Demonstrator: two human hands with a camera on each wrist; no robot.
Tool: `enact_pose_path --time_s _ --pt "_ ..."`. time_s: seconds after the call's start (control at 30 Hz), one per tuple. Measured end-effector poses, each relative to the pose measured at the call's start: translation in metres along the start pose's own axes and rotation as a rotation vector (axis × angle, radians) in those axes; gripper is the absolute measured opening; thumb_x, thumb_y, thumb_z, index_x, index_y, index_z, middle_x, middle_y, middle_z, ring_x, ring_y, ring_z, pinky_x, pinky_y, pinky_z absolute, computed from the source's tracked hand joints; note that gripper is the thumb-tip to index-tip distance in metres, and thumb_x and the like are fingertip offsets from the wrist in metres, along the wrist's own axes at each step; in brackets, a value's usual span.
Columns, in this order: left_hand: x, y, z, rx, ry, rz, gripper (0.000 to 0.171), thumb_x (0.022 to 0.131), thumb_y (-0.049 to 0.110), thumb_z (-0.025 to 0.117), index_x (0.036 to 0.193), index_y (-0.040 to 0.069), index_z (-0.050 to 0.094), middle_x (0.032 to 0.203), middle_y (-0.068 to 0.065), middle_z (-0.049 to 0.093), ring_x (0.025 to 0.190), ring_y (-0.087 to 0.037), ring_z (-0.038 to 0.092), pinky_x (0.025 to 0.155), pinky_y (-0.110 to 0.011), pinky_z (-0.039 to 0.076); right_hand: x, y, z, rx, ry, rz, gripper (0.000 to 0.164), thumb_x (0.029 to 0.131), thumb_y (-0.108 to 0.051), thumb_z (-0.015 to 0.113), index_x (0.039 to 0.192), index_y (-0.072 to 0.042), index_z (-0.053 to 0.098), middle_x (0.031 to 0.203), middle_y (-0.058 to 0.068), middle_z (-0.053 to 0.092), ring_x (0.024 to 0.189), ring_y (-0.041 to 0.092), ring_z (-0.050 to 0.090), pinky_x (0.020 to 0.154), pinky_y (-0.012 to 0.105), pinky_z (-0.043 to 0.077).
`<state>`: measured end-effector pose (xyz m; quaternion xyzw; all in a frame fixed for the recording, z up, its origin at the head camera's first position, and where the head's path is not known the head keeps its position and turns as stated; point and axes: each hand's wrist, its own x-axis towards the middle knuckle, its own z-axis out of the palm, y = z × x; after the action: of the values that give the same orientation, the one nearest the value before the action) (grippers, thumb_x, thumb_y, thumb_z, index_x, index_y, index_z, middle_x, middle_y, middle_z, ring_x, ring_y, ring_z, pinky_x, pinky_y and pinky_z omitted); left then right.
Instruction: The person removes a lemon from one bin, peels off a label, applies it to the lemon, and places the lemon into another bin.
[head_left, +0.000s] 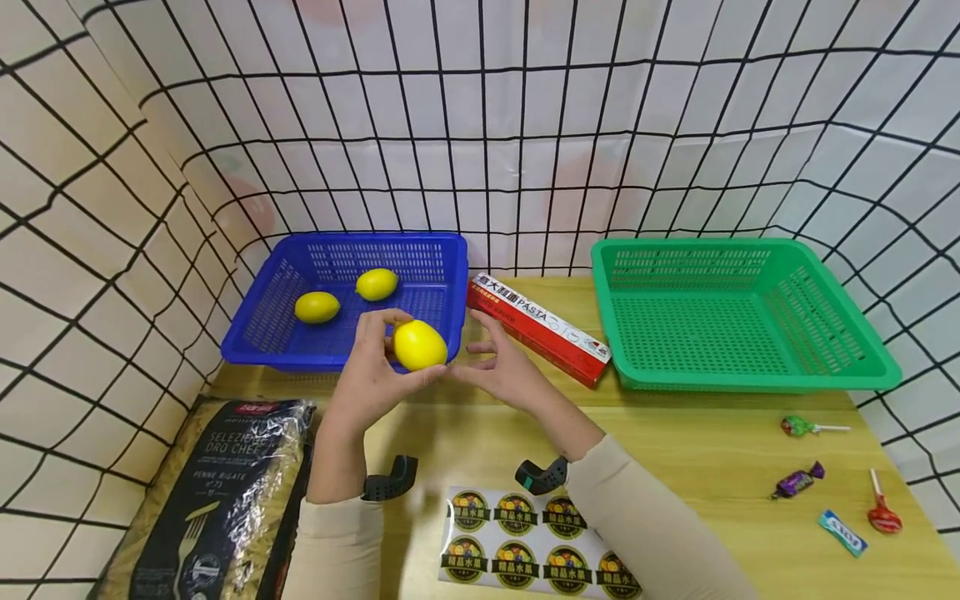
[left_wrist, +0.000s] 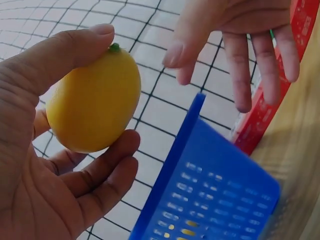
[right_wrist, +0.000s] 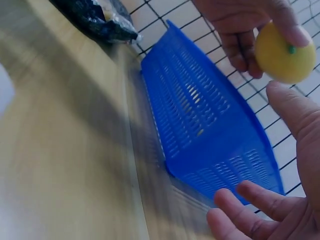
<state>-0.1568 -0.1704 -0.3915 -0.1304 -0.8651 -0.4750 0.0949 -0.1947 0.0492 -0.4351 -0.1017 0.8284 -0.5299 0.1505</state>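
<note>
A yellow lemon [head_left: 420,345] is held up in my left hand [head_left: 375,367], thumb on one side and fingers curled round the other. A small green stem end [left_wrist: 115,47] shows on it in the left wrist view. My right hand [head_left: 504,365] is beside the lemon with fingers spread and nothing in its grasp; its thumb tip comes close to the fruit. Both hands are at the near right corner of the blue basket [head_left: 255,337]. Inside that basket lie two more lemons, one at the left [head_left: 317,307] and one farther back [head_left: 377,284].
A red pasta box [head_left: 540,329] lies between the blue basket and a green basket [head_left: 750,385]. A penne bag [head_left: 217,500] is at the left. Round stickers on a sheet [head_left: 517,542] lie in front. Candies, including a purple-wrapped one [head_left: 797,482], are at the right. Black wire mesh surrounds the table.
</note>
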Motion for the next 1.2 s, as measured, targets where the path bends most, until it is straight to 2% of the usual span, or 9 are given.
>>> enact_pose_path --time_s 0.27,0.4,0.53,0.63,0.7,0.77,0.87,1.0,1.2 --pt "-0.012 0.010 0.008 0.039 -0.090 0.006 0.078 0.073 0.028 0.094 0.141 0.023 0.055 0.128 -0.012 0.043 0.106 -0.030 0.056 0.088 -0.042 0.056 -0.042 0.006 -0.012 -0.050 -0.070 -0.028 0.097 0.086 -0.045 0.082 0.162 -0.032 0.023 0.138 0.015 0.063 0.110 0.028 0.068 0.087 0.043 0.061" --pt "-0.018 0.013 0.012 0.069 -0.131 -0.014 0.069 0.073 0.031 0.094 0.132 0.018 0.063 0.127 -0.010 0.045 0.105 -0.031 0.059 0.090 -0.044 0.057 -0.064 0.012 -0.019 -0.059 -0.084 -0.018 0.094 0.086 -0.042 0.082 0.160 -0.031 0.026 0.135 0.010 0.065 0.112 0.025 0.067 0.092 0.043 0.059" --pt "-0.024 0.015 0.017 0.057 -0.219 -0.044 0.063 0.074 0.034 0.093 0.123 0.014 0.058 0.119 -0.008 0.055 0.094 -0.024 0.061 0.079 -0.035 0.058 -0.084 0.024 -0.026 -0.070 -0.116 -0.031 0.088 0.088 -0.039 0.081 0.159 -0.025 0.031 0.133 0.010 0.065 0.114 0.026 0.066 0.098 0.044 0.057" --pt "-0.027 0.015 0.023 0.023 -0.301 -0.053 0.055 0.082 0.036 0.087 0.121 0.016 0.054 0.110 -0.007 0.062 0.084 -0.020 0.060 0.069 -0.031 0.056 -0.097 0.032 -0.033 -0.083 -0.143 -0.048 0.082 0.089 -0.037 0.080 0.157 -0.021 0.037 0.131 0.012 0.065 0.114 0.028 0.066 0.098 0.043 0.057" --pt "-0.026 0.014 0.031 0.013 -0.347 -0.047 0.046 0.090 0.038 0.078 0.125 0.018 0.056 0.112 -0.004 0.064 0.085 -0.019 0.061 0.071 -0.033 0.056 -0.105 0.037 -0.039 -0.084 -0.153 -0.058 0.077 0.090 -0.035 0.080 0.154 -0.019 0.041 0.129 0.013 0.066 0.114 0.029 0.066 0.097 0.042 0.058" --pt "-0.025 0.013 0.042 0.003 -0.390 -0.026 0.036 0.099 0.039 0.067 0.129 0.021 0.058 0.118 -0.001 0.065 0.095 -0.018 0.063 0.082 -0.037 0.056 -0.113 0.039 -0.046 -0.080 -0.154 -0.061 0.072 0.090 -0.033 0.079 0.151 -0.017 0.045 0.128 0.013 0.066 0.114 0.029 0.066 0.096 0.041 0.057" --pt "-0.022 0.010 0.060 0.004 -0.435 -0.013 0.028 0.106 0.041 0.053 0.123 0.022 0.063 0.109 0.003 0.065 0.099 -0.016 0.061 0.090 -0.038 0.052 -0.122 0.045 -0.059 -0.063 -0.146 -0.063 0.065 0.091 -0.031 0.078 0.147 -0.012 0.051 0.126 0.014 0.067 0.111 0.027 0.066 0.094 0.036 0.057" --pt "-0.016 0.007 0.082 0.038 -0.453 -0.076 0.032 0.106 0.049 0.048 0.111 0.021 0.062 0.083 0.002 0.057 0.083 -0.018 0.058 0.079 -0.036 0.049 -0.134 0.056 -0.076 -0.055 -0.145 -0.049 0.059 0.093 -0.030 0.077 0.143 -0.008 0.055 0.123 0.015 0.067 0.105 0.021 0.066 0.087 0.028 0.057" --pt "-0.001 0.004 0.106 0.021 -0.457 -0.198 0.045 0.100 0.061 0.051 0.106 0.017 0.059 0.084 -0.001 0.057 0.078 -0.019 0.055 0.070 -0.032 0.047 -0.155 0.077 -0.090 -0.029 -0.158 -0.025 0.057 0.094 -0.027 0.075 0.141 -0.002 0.054 0.113 0.015 0.067 0.089 0.013 0.064 0.075 0.025 0.056"
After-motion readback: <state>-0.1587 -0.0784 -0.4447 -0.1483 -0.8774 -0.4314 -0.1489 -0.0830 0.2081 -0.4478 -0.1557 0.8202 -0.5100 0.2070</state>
